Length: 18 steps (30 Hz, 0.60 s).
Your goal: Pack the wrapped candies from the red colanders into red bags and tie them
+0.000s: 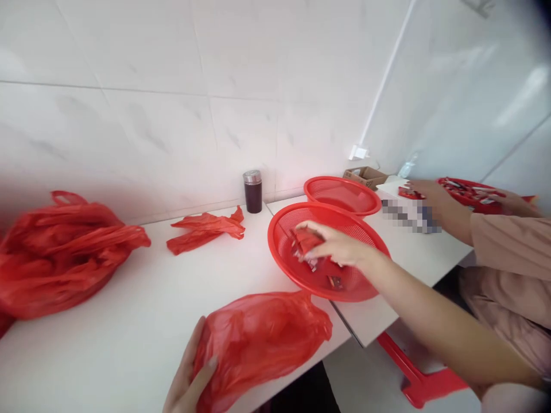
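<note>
In the head view, my left hand (193,370) grips the left end of a red plastic bag (262,338) lying at the table's front edge, thumb on top. Over a red mesh basket (279,255) to the right, my right hand (331,244) is closed around small red packets (306,241). More small wrapped pieces (334,282) lie on the basket's bottom. The packets' exact kind is too blurred to make out.
A large bundle of red bags (73,252) fills the left. Near the wall are a flattened red bag (204,229), a dark lidded jar (253,192), a second red basket (342,195) and a cardboard box (365,176). At right, a co-worker's hands handle packets by another filled basket (469,195).
</note>
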### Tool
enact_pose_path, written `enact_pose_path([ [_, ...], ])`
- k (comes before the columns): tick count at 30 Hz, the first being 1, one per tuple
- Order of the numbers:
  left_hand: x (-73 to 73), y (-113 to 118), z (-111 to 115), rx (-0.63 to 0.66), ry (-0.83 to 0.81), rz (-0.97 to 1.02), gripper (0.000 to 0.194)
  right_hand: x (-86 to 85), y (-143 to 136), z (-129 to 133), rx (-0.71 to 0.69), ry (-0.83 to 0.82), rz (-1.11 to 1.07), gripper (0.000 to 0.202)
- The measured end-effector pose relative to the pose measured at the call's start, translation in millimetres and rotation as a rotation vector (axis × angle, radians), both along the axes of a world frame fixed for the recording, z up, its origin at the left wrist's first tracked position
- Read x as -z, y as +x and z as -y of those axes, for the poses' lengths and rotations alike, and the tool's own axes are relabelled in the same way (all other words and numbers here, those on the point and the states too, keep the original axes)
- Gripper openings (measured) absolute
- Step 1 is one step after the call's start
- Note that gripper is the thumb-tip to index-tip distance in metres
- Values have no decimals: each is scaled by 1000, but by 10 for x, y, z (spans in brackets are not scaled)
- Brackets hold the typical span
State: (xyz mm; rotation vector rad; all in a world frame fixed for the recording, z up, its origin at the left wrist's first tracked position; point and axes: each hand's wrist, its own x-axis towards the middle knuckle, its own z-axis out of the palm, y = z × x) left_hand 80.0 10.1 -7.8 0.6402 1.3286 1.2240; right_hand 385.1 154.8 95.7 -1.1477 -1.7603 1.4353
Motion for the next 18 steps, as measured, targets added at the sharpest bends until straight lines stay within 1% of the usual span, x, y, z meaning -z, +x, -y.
enact_pose_path([
  [2,-61,101,-9,9,4,98,79,185,-497,310,-201,-177,-75,62],
  [3,-79,137,-14,21,15,121,79,321,-718,432,-285,-218,-64,60],
  [4,-88,158,-17,35,24,128,79,471,-907,520,-329,-184,-13,58],
  [5,-90,165,-16,47,29,122,79,621,-1056,569,-300,-71,71,57],
  [7,-81,129,-2,60,49,76,78,871,-1226,558,-238,187,266,60],
  [8,-76,90,8,55,69,30,77,952,-1250,517,-217,296,366,62],
  [9,-75,41,18,41,95,-28,75,999,-1241,465,-218,363,455,65],
  [10,-78,-15,26,21,127,-91,74,1014,-1209,415,-234,384,530,67],
  [11,-87,-70,33,1,159,-150,73,1002,-1162,375,-262,369,589,71],
  [13,-119,-162,37,-34,206,-231,73,929,-1061,335,-324,293,647,79],
  [14,-136,-190,36,-42,219,-247,72,881,-1018,334,-338,270,645,78],
  [15,-152,-205,34,-45,224,-254,72,834,-985,341,-343,275,628,73],
  [18,-164,-182,25,-28,221,-260,71,739,-945,374,-301,399,542,45],
])
